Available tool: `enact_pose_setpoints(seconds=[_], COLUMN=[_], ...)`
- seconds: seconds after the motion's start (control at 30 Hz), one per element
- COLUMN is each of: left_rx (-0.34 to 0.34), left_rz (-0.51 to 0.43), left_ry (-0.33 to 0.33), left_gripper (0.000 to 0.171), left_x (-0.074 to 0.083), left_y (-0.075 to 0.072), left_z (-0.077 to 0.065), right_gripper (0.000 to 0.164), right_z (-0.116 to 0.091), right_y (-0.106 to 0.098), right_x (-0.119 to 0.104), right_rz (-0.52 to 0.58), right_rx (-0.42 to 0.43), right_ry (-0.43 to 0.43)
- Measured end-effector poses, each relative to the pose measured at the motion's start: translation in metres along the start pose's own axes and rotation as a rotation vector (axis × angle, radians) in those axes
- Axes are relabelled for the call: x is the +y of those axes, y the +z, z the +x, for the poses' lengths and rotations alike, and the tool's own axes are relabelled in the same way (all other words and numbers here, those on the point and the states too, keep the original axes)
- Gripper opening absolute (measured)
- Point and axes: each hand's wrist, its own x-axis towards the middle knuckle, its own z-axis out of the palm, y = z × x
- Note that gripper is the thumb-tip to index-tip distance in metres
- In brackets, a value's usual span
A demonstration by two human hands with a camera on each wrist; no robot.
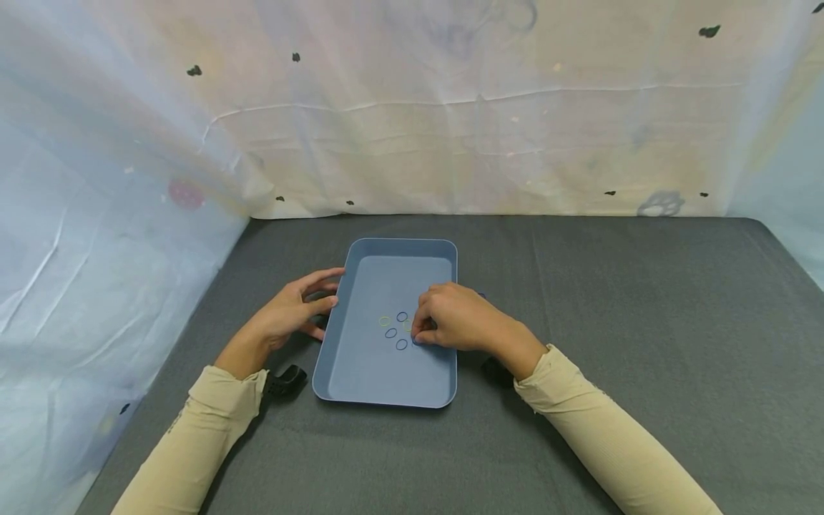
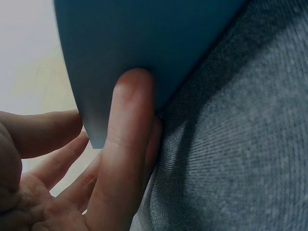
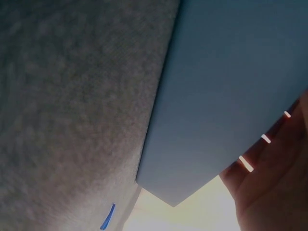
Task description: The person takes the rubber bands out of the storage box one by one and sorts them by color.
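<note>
A shallow blue-grey tray (image 1: 360,379) lies on the table with several thin rings inside. Some are dark blue, such as one blue ring (image 1: 402,345), and two are yellow, including a yellow ring (image 1: 384,322). My left hand (image 1: 290,311) touches the tray's left side; in the left wrist view a straight finger (image 2: 127,125) presses on the outer wall. Reaching over the right rim, my right hand (image 1: 460,318) has thumb and fingers bent together at a small blue ring (image 1: 415,341), partly hidden by the fingertips. The right wrist view shows mostly the tray's outer wall (image 3: 207,96).
Grey cloth covers the table (image 1: 611,322). Just past the tray's right side, a small blue item (image 3: 108,216) lies on the cloth, mostly hidden by my right hand in the head view. A patterned pale curtain (image 1: 450,143) hangs behind the table and along its left side.
</note>
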Motion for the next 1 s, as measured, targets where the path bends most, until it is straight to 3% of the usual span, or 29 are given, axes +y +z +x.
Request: enact_pose_setpoints(seconds=[0.4, 1.0], left_rx=[-0.007, -0.017], left_rz=[0.0, -0.045], left_ry=[0.017, -0.02], left_gripper=[0.058, 0.059], left_x=[-0.005, 0.002], left_y=[0.0, -0.002], left_z=[-0.004, -0.001], right_gripper=[0.003, 0.004], right_z=[-0.001, -0.005], right_y=[-0.006, -0.019], right_x=[0.0, 0.014], right_rz=[0.008, 0.06], right_rx=[0.031, 0.063], right_ry=[-0.018, 0.031])
